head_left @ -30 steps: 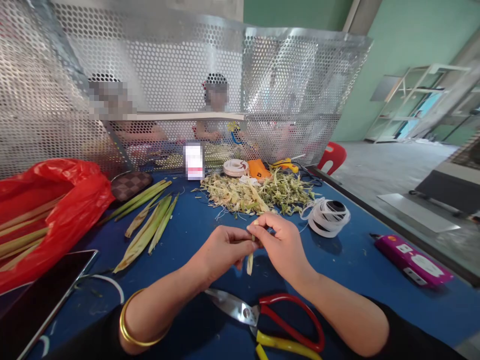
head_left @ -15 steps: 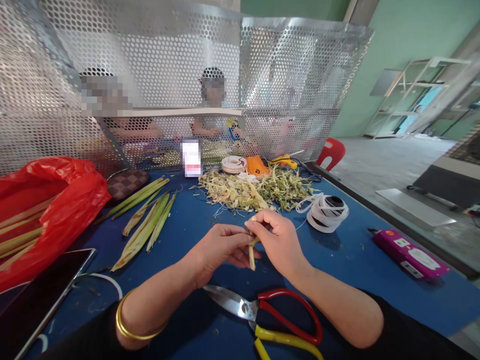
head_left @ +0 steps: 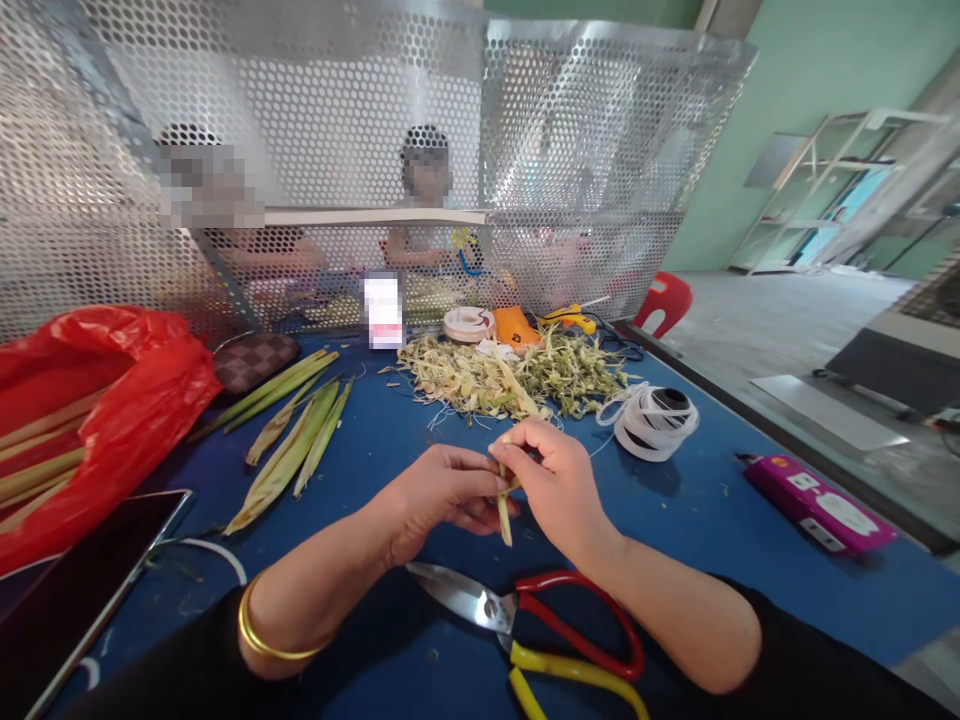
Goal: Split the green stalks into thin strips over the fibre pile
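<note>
Both my hands meet over the middle of the blue table around a pale strip of husk (head_left: 505,522), whose lower end hangs below the fingers. My left hand (head_left: 450,490) pinches it from the left, thumb and forefinger together. From the right, my right hand (head_left: 551,480) closes its thumb and fingertips on the upper part; the exact grip there is partly hidden. Just below the hands lie scissors (head_left: 491,610) with one red and one yellow handle. A heap of shredded husk (head_left: 480,380) is beyond my fingers.
Left are loose green husks (head_left: 289,465), a red plastic bag (head_left: 150,370) of husks, a checkered pouch (head_left: 255,362) and a tablet (head_left: 82,600). Right are a white ribbon spool (head_left: 656,425) and a purple box (head_left: 817,505). A perforated metal screen (head_left: 360,120) stands behind, with people beyond.
My hands stay almost in place, still pinching the husk strip, with only slight finger movement. The whole view has shifted a little.
</note>
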Tool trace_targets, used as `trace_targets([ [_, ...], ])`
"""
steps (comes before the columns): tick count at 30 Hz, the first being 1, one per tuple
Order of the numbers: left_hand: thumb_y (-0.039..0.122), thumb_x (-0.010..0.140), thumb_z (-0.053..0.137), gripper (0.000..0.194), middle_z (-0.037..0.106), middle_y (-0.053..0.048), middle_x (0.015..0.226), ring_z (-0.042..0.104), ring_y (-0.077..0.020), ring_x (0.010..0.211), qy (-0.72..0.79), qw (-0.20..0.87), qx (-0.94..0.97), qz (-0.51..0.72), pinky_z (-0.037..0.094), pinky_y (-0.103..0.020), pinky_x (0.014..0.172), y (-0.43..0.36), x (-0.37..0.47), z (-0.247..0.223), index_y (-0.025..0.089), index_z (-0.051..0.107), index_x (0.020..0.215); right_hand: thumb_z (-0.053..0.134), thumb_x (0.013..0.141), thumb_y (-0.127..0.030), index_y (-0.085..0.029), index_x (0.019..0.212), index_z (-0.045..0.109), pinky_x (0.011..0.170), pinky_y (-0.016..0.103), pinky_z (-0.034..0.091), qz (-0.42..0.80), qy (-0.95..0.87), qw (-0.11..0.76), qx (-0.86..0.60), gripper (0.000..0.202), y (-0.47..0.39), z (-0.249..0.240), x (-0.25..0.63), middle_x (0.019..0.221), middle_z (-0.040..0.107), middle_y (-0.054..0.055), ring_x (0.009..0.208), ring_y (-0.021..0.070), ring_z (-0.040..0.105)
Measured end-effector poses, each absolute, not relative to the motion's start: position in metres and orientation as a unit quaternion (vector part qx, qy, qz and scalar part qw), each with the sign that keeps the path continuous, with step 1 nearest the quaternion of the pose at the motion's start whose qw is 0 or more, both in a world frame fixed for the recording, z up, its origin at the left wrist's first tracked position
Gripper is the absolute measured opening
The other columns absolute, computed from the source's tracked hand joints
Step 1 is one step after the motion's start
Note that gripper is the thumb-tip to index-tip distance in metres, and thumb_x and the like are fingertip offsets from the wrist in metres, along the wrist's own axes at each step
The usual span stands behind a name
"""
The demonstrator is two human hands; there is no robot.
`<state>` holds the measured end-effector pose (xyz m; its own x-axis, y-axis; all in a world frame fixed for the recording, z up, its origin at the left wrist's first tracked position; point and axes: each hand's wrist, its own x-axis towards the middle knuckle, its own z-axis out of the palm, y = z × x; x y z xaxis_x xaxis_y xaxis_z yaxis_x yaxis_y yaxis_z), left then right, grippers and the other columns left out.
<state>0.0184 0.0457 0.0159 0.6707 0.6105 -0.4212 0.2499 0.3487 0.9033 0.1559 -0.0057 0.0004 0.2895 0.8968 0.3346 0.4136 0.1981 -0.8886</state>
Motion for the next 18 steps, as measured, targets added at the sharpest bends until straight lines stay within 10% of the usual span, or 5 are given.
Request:
trace_targets([
  [7, 0.042, 0.078, 0.062, 0.031, 0.073, -0.009, 0.095, 0.069, -0.0149, 0.066, 0.364, 0.737, 0.539, 0.185, 0.051, -0.027, 0.070, 0.047, 0.017, 0.019, 0.018, 0.069, 0.097, 0.056, 0.083, -0.041, -0.019, 0.096, 0.063, 0.071, 0.029, 0.046, 0.317, -0.495, 0.594, -0.549, 0.026, 0.003, 0.009, 0.173, 0.079, 0.065, 0.002, 0.074, 0.0171, 0.059],
  [18, 0.041, 0.069, 0.072, 0.033, 0.074, -0.008, 0.075, 0.069, -0.0173, 0.061, 0.404, 0.703, 0.542, 0.220, 0.052, -0.028, 0.067, 0.048, 0.019, 0.023, 0.014, 0.071, 0.087, 0.063, 0.076, -0.032, -0.018, 0.059, 0.056, 0.056, 0.024, 0.037, 0.302, -0.506, 0.575, -0.568, 0.023, 0.001, 0.009, 0.169, 0.058, 0.054, -0.003, 0.058, 0.0124, 0.047],
])
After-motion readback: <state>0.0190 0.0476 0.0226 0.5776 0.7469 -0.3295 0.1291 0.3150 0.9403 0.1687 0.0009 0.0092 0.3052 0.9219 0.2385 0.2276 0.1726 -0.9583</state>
